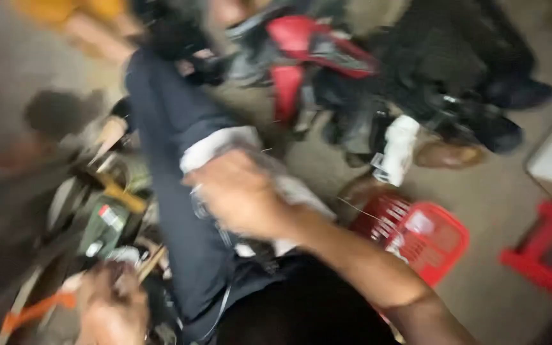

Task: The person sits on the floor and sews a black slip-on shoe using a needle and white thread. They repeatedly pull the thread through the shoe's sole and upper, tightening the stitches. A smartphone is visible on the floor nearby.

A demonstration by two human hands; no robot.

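Blurry, but right hand point(241, 201) looks clenched on a crumpled pale cloth point(225, 144) pressed over the dark-trousered leg point(174, 160), seemingly to pin it there, red basket point(426, 236) at 3 o'clock; left hand point(113, 306) grip: cannot tell.

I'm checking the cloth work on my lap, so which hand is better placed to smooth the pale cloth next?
Probably the right hand: it rests on the crumpled pale cloth over the dark-trousered leg. The left hand sits lower, beside the leg, apart from the cloth.
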